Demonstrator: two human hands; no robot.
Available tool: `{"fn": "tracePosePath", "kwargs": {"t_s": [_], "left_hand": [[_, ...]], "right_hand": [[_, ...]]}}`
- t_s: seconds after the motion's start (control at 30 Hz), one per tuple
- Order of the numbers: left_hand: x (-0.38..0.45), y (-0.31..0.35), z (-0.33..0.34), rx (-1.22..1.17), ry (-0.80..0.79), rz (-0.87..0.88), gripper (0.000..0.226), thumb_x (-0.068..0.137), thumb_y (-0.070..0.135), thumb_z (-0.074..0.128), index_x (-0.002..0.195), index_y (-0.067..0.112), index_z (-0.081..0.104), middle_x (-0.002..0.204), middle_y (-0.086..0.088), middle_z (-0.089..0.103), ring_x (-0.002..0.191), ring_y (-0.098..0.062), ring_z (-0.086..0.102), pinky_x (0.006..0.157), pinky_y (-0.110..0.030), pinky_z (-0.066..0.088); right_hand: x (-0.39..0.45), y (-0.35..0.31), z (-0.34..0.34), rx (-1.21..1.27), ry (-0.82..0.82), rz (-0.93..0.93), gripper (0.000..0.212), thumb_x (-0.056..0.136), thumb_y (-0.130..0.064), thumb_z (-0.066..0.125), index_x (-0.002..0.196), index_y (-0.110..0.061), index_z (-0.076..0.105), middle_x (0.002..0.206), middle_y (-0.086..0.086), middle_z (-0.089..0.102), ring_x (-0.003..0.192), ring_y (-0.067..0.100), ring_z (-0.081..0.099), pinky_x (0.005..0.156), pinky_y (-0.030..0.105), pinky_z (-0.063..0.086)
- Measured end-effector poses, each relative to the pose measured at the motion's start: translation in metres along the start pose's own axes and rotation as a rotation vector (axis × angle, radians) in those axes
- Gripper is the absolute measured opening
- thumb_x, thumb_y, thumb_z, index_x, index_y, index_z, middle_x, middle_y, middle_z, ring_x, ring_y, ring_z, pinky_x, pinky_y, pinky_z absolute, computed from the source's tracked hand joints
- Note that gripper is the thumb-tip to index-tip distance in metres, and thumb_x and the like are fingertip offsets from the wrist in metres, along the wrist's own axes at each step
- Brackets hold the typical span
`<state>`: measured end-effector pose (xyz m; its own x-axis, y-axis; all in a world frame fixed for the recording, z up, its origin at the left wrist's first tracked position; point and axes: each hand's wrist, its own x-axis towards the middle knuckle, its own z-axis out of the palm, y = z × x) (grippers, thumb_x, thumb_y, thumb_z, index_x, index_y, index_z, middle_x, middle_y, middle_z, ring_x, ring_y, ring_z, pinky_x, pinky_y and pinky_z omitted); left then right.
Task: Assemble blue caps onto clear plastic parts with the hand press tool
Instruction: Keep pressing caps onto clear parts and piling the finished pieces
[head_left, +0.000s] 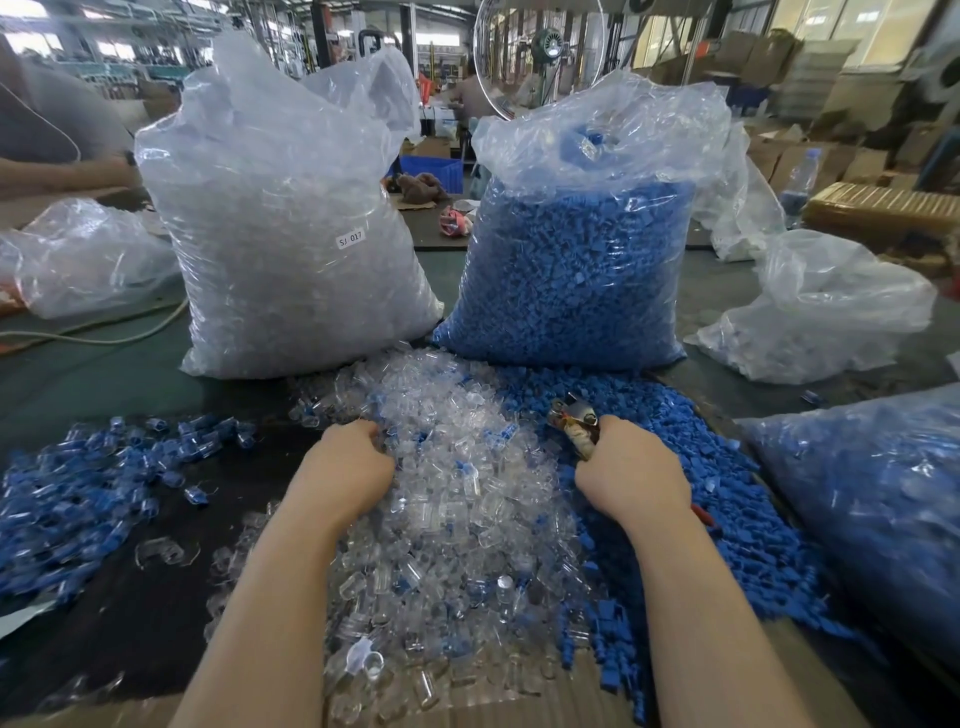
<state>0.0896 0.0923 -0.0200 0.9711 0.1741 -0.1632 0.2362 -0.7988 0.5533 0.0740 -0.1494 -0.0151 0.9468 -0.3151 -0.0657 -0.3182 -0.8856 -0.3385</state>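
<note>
Behind everything is a big, busy workshop with boxes, a fan and other people at work. Up close is a dark green table (93, 374) with piles of small plastic bits on it.

Two big see-through bags stand at the back of the table. The left bag (291, 249) is full of clear plastic parts and has a small white sticker on it. The right bag (576, 260) is full of blue caps. Another bag with blue and clear bits (878, 509) lies at the right edge.

In front of the bags, a heap of clear plastic parts (467, 499) sits in the middle. A heap of blue caps (727, 499) lies just beside it on the right, touching it. On the left is a spread of finished pieces (78, 493), clear with blue on them.

The left hand (345, 467) rests on the clear heap with its fingers curled down into the parts. You cannot tell if it has hold of one.

The right hand (631, 475) has its fingers wrapped round the hand press tool (574, 418). The metal head of the tool sticks out past the thumb, over the spot where the two heaps meet
</note>
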Motion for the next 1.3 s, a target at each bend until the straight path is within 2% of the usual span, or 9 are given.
{"fn": "tracePosePath", "kwargs": {"t_s": [0.13, 0.2, 0.37, 0.43, 0.57, 0.83, 0.97, 1.17, 1.3], "left_hand": [[0.0, -0.001, 0.0, -0.12, 0.016, 0.028, 0.026, 0.086, 0.012, 0.067, 0.106, 0.026, 0.062, 0.094, 0.004, 0.064, 0.075, -0.014, 0.062, 0.065, -0.028, 0.049], [-0.001, -0.002, 0.0, -0.14, 0.024, 0.035, 0.021, 0.083, 0.012, 0.072, 0.092, 0.028, 0.061, 0.087, 0.005, 0.064, 0.071, -0.014, 0.063, 0.062, -0.026, 0.05], [-0.004, -0.001, -0.001, -0.193, 0.003, 0.093, 0.015, 0.086, 0.019, 0.073, 0.091, 0.027, 0.062, 0.089, 0.007, 0.065, 0.075, -0.009, 0.061, 0.056, -0.022, 0.044], [-0.005, 0.001, 0.0, -0.222, -0.017, 0.112, 0.008, 0.088, 0.023, 0.07, 0.091, 0.027, 0.064, 0.086, 0.006, 0.067, 0.069, -0.007, 0.061, 0.052, -0.019, 0.041], [-0.007, 0.003, 0.001, -0.224, 0.03, 0.134, 0.006, 0.087, 0.023, 0.07, 0.085, 0.027, 0.066, 0.079, 0.004, 0.07, 0.062, -0.008, 0.061, 0.053, -0.021, 0.041], [-0.015, 0.01, -0.008, -0.401, 0.131, 0.17, 0.008, 0.081, 0.024, 0.077, 0.082, 0.028, 0.07, 0.078, 0.008, 0.071, 0.075, -0.008, 0.066, 0.06, -0.023, 0.045], [-0.019, 0.018, -0.01, -0.587, 0.091, 0.178, 0.012, 0.08, 0.015, 0.078, 0.083, 0.026, 0.074, 0.076, 0.007, 0.074, 0.071, -0.005, 0.066, 0.066, -0.022, 0.047], [-0.024, 0.032, -0.01, -0.886, -0.056, 0.196, 0.015, 0.081, 0.003, 0.075, 0.091, 0.011, 0.069, 0.09, -0.008, 0.076, 0.084, -0.018, 0.073, 0.074, -0.026, 0.057], [-0.026, 0.038, -0.006, -0.825, -0.08, 0.208, 0.012, 0.083, 0.006, 0.073, 0.09, 0.016, 0.074, 0.09, -0.003, 0.077, 0.09, -0.018, 0.072, 0.081, -0.028, 0.055]], "right_hand": [[0.001, -0.001, 0.003, 0.004, 0.004, -0.018, 0.013, 0.084, -0.018, 0.056, 0.094, -0.02, 0.048, 0.076, -0.003, 0.044, 0.073, 0.024, 0.049, 0.062, 0.033, 0.038], [0.001, 0.0, 0.004, -0.002, 0.009, -0.017, 0.012, 0.084, -0.017, 0.056, 0.093, -0.019, 0.048, 0.075, -0.002, 0.044, 0.068, 0.021, 0.046, 0.059, 0.032, 0.036], [0.001, 0.0, 0.004, -0.01, 0.024, -0.008, 0.011, 0.084, -0.018, 0.057, 0.085, -0.019, 0.046, 0.075, -0.001, 0.046, 0.06, 0.015, 0.041, 0.048, 0.028, 0.028], [0.001, 0.0, 0.004, -0.004, 0.03, -0.004, 0.015, 0.084, -0.019, 0.057, 0.079, -0.02, 0.043, 0.074, -0.001, 0.047, 0.06, 0.015, 0.042, 0.047, 0.028, 0.027], [0.002, 0.0, 0.005, 0.026, 0.07, -0.012, 0.016, 0.082, -0.02, 0.057, 0.078, -0.021, 0.042, 0.075, 0.001, 0.049, 0.062, 0.019, 0.044, 0.047, 0.028, 0.027], [0.005, 0.001, 0.006, 0.083, 0.165, -0.052, 0.011, 0.083, -0.021, 0.058, 0.085, -0.018, 0.048, 0.074, -0.001, 0.048, 0.062, 0.017, 0.043, 0.051, 0.03, 0.028], [0.003, 0.0, 0.003, 0.01, 0.074, -0.026, 0.012, 0.084, -0.022, 0.059, 0.082, -0.019, 0.047, 0.074, -0.001, 0.05, 0.06, 0.016, 0.043, 0.048, 0.029, 0.027], [0.0, 0.001, 0.004, 0.026, 0.026, -0.033, 0.011, 0.082, -0.019, 0.058, 0.077, -0.019, 0.048, 0.074, 0.001, 0.053, 0.062, 0.016, 0.047, 0.048, 0.028, 0.028], [0.003, 0.0, 0.004, 0.102, 0.084, -0.033, 0.01, 0.085, -0.022, 0.059, 0.08, -0.019, 0.051, 0.075, 0.001, 0.055, 0.065, 0.019, 0.05, 0.05, 0.029, 0.032]]}}
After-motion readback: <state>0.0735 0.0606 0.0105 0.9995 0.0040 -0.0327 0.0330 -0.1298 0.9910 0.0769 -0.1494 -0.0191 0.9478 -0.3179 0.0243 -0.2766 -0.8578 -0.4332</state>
